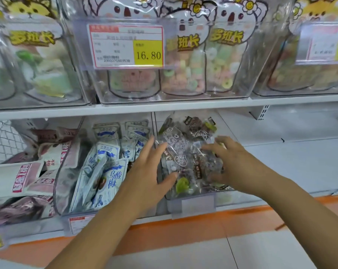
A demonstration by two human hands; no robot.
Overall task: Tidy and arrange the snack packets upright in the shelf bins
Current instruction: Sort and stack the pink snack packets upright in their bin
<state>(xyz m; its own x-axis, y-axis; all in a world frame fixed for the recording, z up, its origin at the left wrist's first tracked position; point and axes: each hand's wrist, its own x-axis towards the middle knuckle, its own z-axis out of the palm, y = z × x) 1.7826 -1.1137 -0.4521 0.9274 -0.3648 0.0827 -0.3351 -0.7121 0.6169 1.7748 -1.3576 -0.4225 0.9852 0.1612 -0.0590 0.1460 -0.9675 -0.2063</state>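
Your left hand (151, 171) and right hand (233, 164), both spread flat, flank the clear snack packet (189, 152) in the lower shelf's right bin (191, 203), and its long axis leans away from you.

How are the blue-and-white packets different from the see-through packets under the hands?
The blue-and-white packets are solid printed pouches, but the see-through packets show small wrapped sweets inside. The blue-and-white packets lean and flop in the middle bin with no hand on them. The see-through packets sit in the next bin to the right, with the left hand and right hand spread on them. Both sit in clear bins on the lower shelf.
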